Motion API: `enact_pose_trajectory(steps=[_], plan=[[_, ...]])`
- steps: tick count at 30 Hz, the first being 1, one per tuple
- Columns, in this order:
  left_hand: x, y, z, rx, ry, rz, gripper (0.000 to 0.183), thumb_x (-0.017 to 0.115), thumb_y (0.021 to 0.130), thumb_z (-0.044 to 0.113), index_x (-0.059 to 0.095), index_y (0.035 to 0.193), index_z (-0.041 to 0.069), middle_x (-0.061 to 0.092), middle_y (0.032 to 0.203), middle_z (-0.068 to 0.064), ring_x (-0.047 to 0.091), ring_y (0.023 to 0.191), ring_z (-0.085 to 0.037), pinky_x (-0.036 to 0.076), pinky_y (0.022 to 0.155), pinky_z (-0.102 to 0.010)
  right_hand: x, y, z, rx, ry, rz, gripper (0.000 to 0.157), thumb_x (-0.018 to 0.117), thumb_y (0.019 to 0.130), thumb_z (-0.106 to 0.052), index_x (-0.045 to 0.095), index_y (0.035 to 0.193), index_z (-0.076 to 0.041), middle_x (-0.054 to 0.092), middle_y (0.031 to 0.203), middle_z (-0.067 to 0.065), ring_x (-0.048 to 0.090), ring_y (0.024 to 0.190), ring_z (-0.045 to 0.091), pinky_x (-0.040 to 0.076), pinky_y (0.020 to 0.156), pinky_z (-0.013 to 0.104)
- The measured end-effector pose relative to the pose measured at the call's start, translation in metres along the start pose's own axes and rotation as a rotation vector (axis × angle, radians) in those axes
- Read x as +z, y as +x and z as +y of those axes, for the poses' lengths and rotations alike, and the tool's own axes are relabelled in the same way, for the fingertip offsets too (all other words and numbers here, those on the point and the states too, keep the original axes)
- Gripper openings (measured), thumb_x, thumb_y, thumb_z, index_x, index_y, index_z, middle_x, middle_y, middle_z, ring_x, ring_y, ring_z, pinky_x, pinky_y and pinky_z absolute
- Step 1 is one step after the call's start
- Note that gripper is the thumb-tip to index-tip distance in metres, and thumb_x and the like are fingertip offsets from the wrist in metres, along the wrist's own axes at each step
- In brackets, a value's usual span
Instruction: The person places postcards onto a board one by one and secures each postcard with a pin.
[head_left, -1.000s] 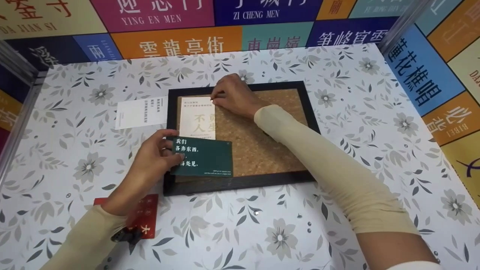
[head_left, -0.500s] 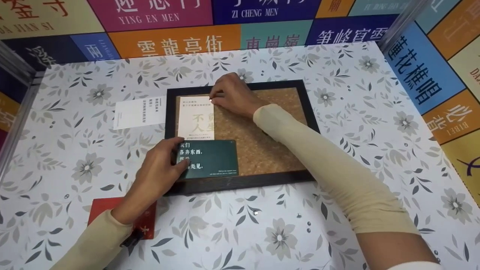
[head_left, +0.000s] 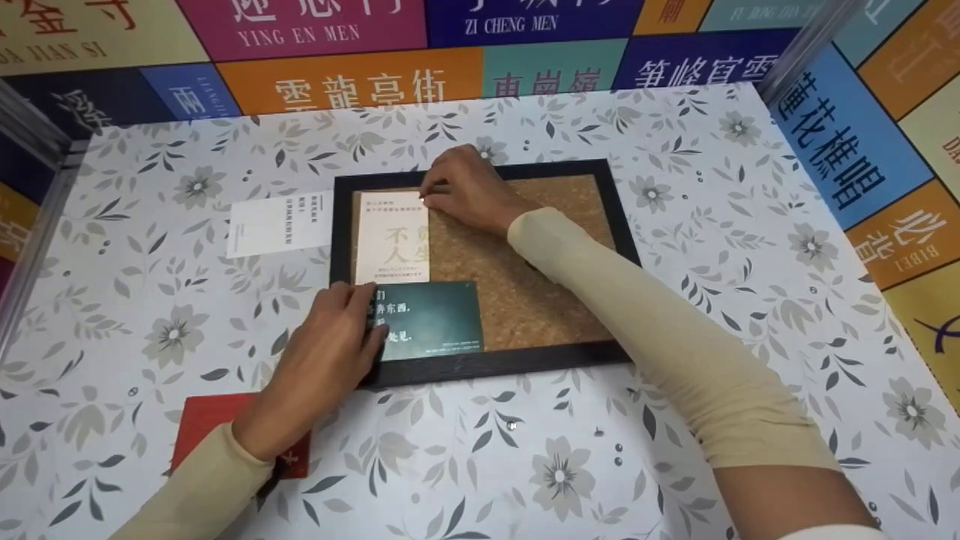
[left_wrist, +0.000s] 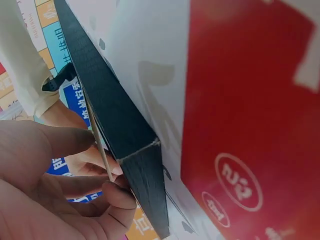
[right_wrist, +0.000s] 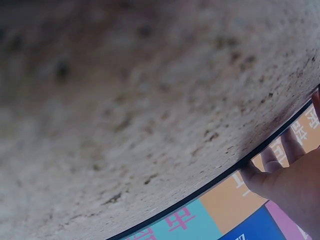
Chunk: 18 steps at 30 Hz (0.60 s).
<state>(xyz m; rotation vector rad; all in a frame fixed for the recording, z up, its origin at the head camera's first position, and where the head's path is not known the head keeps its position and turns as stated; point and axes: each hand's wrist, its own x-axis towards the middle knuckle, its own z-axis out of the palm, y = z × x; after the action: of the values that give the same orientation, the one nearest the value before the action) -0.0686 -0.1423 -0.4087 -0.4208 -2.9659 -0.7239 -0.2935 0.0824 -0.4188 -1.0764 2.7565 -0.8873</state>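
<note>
My left hand (head_left: 326,349) pinches the left edge of a dark green card (head_left: 435,315) with white writing, lying over the lower left of a black-framed corkboard (head_left: 547,262). Seen edge-on, that card (left_wrist: 102,147) sits between thumb and fingers (left_wrist: 117,195) in the left wrist view. Just above it, an upright pale card (head_left: 390,240) with gold characters lies on the cork. With thumb and index finger my right hand (head_left: 466,191) pinches a tiny white-headed pushpin (head_left: 422,200) at the pale card's top right corner. The pin's point is hidden.
Left of the board lies a white card (head_left: 277,225) with dark writing. A red card (head_left: 210,427) lies under my left forearm. Another small, shiny pushpin (head_left: 512,425) is on the flowered tabletop (head_left: 420,465). Colourful lettered panels (head_left: 337,82) stand behind and to the right.
My left hand has moved the green card right and slightly down, uncovering the pale card's lower edge. The right hand stays at the pale card's corner.
</note>
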Motion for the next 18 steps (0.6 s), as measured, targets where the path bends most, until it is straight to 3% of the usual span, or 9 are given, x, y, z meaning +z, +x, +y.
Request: enact_pose_trajectory(steps=[10, 18], plan=[[0.009, 0.002, 0.005, 0.061, 0.068, 0.019, 0.041, 0.077, 0.101, 0.006, 0.064, 0.137, -0.01, 0.061, 0.114, -0.025, 0.058, 0.104, -0.041, 0.058, 0.077, -0.053, 0.001, -0.001, 0.001, 0.015, 0.018, -0.002, 0.014, 0.075, 0.107, -0.018, 0.089, 0.11, -0.013, 0.079, 0.11, 0.003, 0.064, 0.118, 0.023, 0.04, 0.119, 0.042], [0.013, 0.004, 0.007, 0.078, 0.128, 0.027, 0.041, 0.078, 0.1, 0.009, 0.065, 0.134, -0.01, 0.06, 0.108, -0.024, 0.059, 0.1, -0.042, 0.058, 0.062, -0.055, 0.0, -0.001, 0.001, 0.021, 0.012, -0.011, 0.016, 0.074, 0.108, -0.018, 0.088, 0.112, -0.013, 0.079, 0.112, 0.003, 0.064, 0.119, 0.022, 0.042, 0.118, 0.041]])
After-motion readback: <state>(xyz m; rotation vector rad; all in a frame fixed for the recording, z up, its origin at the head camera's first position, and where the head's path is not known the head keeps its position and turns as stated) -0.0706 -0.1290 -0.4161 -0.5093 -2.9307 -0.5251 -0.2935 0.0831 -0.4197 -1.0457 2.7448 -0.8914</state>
